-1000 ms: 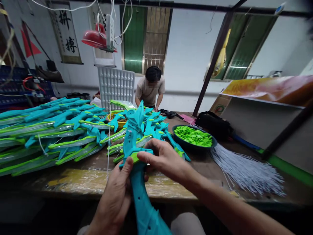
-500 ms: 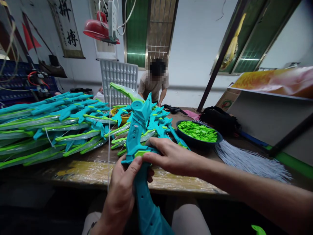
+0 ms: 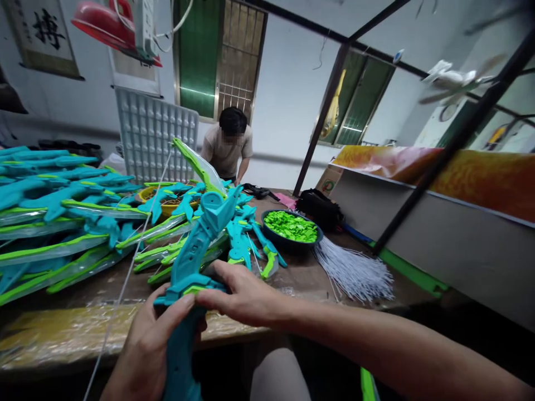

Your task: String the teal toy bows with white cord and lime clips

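Note:
A blue plastic toy bow (image 3: 189, 250) with a bright green and clear upper limb is held upright, tilted slightly, close in front of me. Its white string (image 3: 125, 278) runs slantwise down on the left. My left hand (image 3: 144, 340) wraps the blue grip from the left, with its thumb on a small green piece (image 3: 194, 289) at the middle of the bow. From the right, my right hand (image 3: 238, 292) pinches that same part, thumb beside the green piece. The bow's lower end runs out of view.
Many similar bows (image 3: 54, 223) are piled on the table's left. A dark bowl (image 3: 288, 243) of green pieces stands centre-right, beside a bundle of white strings (image 3: 357, 273). Behind are a yellow bowl (image 3: 167, 209), a black bag (image 3: 320, 209) and a person (image 3: 228, 147) bending over the table.
My view has turned to the right, so the table and its contents appear further left. Both hands keep hold of the toy bow, which leans a little more to the right.

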`<state>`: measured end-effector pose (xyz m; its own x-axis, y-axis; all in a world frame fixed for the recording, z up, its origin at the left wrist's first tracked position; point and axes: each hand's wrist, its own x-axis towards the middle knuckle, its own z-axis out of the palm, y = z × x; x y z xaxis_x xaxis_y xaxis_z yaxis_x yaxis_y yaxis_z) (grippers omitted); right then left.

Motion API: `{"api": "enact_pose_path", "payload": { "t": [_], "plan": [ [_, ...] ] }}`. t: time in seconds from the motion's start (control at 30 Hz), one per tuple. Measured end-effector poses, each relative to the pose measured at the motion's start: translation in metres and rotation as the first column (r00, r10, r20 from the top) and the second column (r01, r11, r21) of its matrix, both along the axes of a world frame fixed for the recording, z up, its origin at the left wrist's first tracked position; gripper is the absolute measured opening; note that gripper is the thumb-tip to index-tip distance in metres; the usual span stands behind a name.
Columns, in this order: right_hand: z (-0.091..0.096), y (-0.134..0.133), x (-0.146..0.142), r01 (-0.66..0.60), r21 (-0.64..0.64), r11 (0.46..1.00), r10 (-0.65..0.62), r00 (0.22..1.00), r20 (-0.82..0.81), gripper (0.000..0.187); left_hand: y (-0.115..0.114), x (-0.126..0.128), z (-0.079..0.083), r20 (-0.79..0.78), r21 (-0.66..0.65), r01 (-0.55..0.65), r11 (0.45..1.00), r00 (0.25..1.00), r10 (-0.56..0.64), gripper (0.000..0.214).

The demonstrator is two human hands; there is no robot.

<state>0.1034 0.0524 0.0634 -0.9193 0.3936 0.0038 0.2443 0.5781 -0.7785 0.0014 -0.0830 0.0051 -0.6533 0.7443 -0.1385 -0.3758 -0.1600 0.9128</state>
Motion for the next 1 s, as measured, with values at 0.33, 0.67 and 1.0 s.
{"api": "enact_pose_path", "payload": {
  "t": [0.33, 0.67, 1.0],
  "plan": [
    [-0.013, 0.220, 0.047, 0.607, 0.492, 0.624, -0.755, 0.631, 0.178, 0.030, 0.001, -0.039, 0.021, 0.332, -0.097, 0.013, 0.995, 0.943, 0.020, 0.020],
    [-0.072, 0.300, 0.033, 0.548, 0.623, 0.558, -0.817, 0.492, 0.299, 0.034, 0.029, -0.025, 0.003, 0.477, 0.119, 0.275, 0.954, 0.827, -0.298, 0.023],
    [-0.071, 0.284, 0.056, 0.656, 0.553, 0.514, -0.814, 0.577, 0.071, 0.015, 0.022, -0.037, -0.001, 0.544, 0.361, 0.370, 0.856, 0.662, -0.515, 0.056]
  ]
}}
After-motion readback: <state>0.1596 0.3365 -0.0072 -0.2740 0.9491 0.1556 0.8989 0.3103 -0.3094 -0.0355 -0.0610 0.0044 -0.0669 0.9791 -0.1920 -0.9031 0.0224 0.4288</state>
